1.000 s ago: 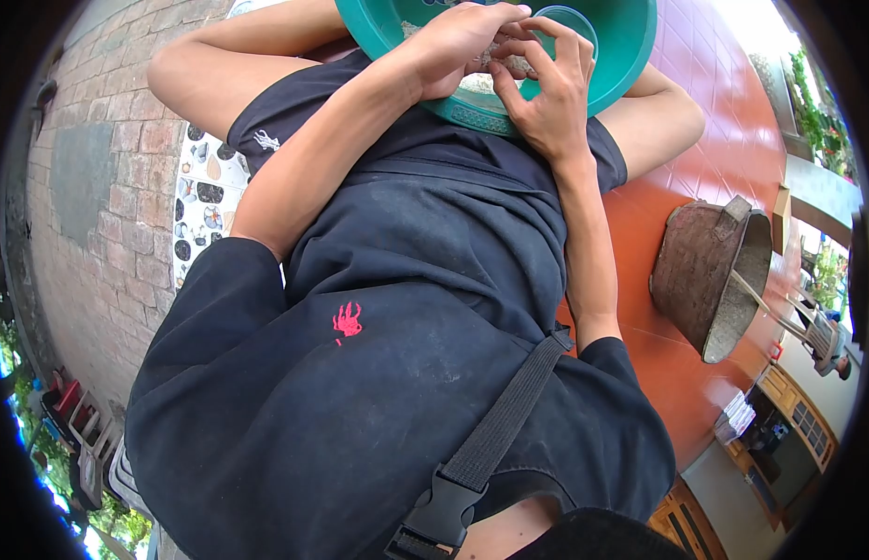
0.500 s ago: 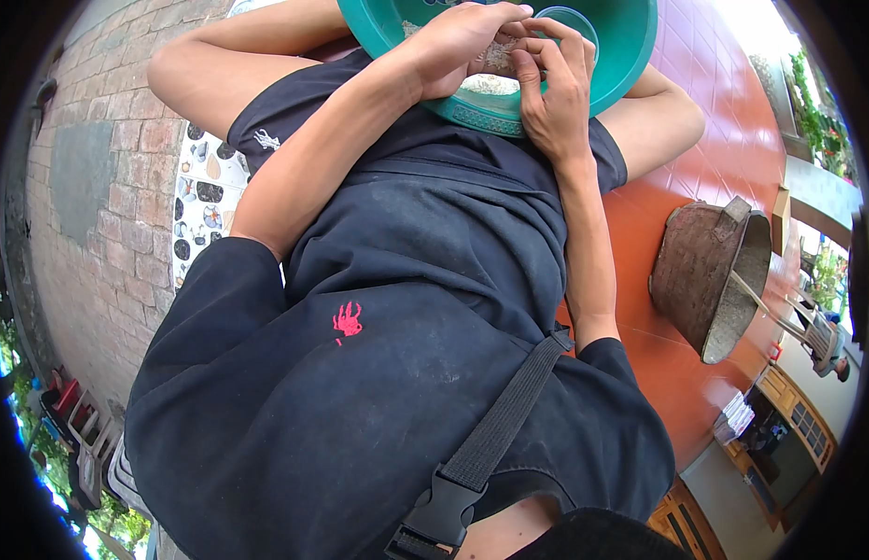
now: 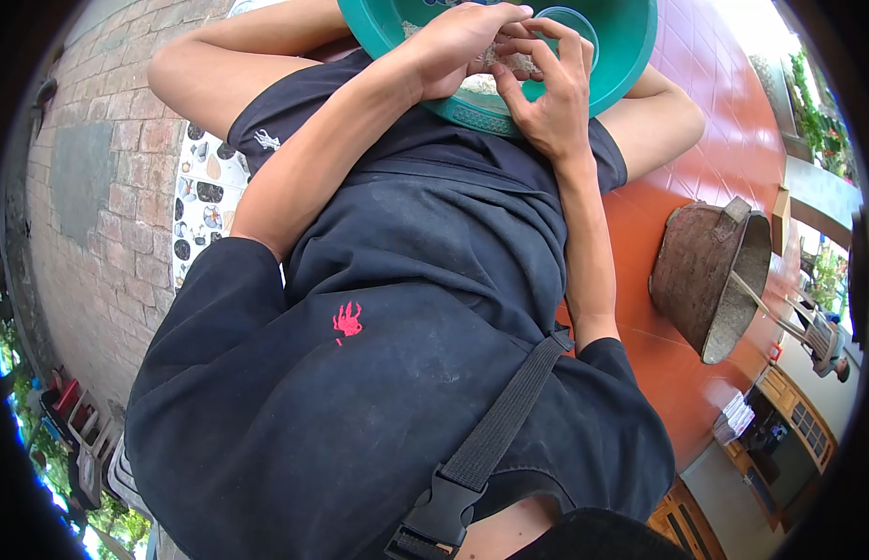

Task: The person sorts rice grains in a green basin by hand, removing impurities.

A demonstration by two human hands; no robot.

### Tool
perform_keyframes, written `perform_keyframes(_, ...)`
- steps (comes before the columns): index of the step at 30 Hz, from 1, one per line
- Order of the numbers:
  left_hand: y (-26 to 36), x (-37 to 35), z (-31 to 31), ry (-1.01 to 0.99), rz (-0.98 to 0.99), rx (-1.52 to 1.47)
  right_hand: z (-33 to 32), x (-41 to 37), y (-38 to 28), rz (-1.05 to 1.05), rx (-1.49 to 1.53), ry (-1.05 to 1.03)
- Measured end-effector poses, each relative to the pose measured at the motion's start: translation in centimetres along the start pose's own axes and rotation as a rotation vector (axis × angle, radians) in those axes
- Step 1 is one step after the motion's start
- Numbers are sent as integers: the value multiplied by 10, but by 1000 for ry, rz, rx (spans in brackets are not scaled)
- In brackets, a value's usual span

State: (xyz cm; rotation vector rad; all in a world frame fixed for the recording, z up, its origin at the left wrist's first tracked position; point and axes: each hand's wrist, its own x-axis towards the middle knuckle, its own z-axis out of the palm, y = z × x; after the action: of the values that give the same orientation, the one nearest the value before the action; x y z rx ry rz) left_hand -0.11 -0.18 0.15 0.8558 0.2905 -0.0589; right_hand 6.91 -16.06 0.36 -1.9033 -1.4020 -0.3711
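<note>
A green plastic basin point(image 3: 630, 47) rests between my legs, with pale, rice-like grains point(image 3: 481, 84) inside. My left hand point(image 3: 458, 47) is held over it, cupped around a clump of pale grainy stuff point(image 3: 518, 63) whose kind I cannot make out. Facing it from the other side is my right hand point(image 3: 556, 93), its thumb and bent fingers spread apart at the edge of the clump. Whether those fingertips touch the grains cannot be told. Close behind the right fingers stands a round greenish cup point(image 3: 586, 39) in the basin. The left fingertips are partly hidden.
On the red tile floor point(image 3: 630, 271) to my right stands a large worn tub point(image 3: 691, 271) with a stick in it. Brick paving point(image 3: 126, 187) lies to the left beside a pebble-patterned tile strip point(image 3: 196, 187). A person point(image 3: 831, 359) is farther off at the right.
My right thumb has moved left and down, away from the fingertips, so the right hand is wider and more of the grainy clump shows. The left hand has hardly moved.
</note>
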Motion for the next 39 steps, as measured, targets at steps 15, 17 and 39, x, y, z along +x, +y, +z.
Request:
perform_keyframes(15,-2,1,4,15,62,13,2,-2,4,12,23,18)
perform_keyframes(17,-3,2,5,27,56,-21,3,-1,5,17,41,28)
perform_keyframes(39,0,1,3,116,14,-58,0,-2,2,18,-85,27)
